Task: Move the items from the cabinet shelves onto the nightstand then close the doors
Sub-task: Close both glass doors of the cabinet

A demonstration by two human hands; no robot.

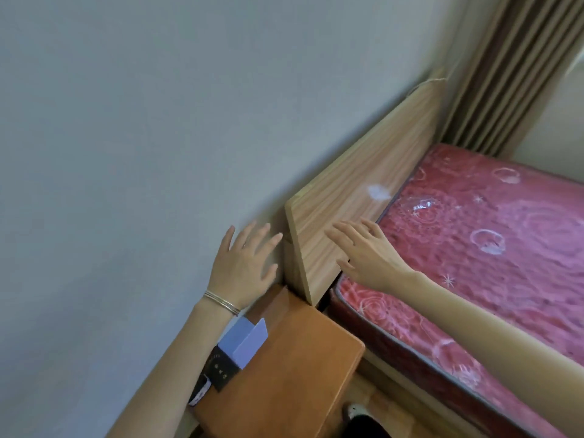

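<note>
So the orange-brown wooden nightstand top [300, 368] looks smooth with a soft satin sheen, hardly any grain showing. The periwinkle folded paper card [245, 341] is plain matt, and the flat black box with pale print [218, 371] looks like matt cardboard too, though it's partly hidden. The pale wood-grain headboard panel [363, 200] reads as matt laminate, with one whitish scuffed patch [377, 191]. The pink-red rose-patterned mattress [474, 248] is quilted cloth, glossy in spots. The grey-blue wall [142, 137] is flat matt, the brown striped curtain [505, 74] is pleated cloth, and the thin silver metal bangles [221, 303] glint a bit.
</note>
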